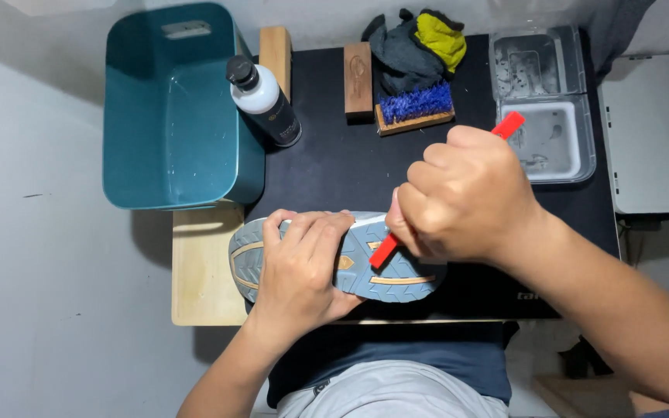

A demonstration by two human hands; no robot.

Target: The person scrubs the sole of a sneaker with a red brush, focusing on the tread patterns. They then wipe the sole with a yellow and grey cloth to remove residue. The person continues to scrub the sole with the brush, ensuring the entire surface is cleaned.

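Observation:
A shoe (396,271) lies sole up at the near edge of the black mat (334,159), its grey tread crossed by tan lines. My left hand (300,267) grips it across the middle, fingers curled over the far edge. My right hand (462,197) is closed around a red stick-like tool (385,250); its lower end touches the sole near the middle, and its upper end (509,124) sticks out behind my knuckles.
A teal tub (172,116) stands at the left. Beside it is a white bottle with a black cap (263,99). At the back lie a wooden block (358,81), a blue-bristled brush (416,108), dark and yellow cloths (420,42) and a clear plastic tray (543,101).

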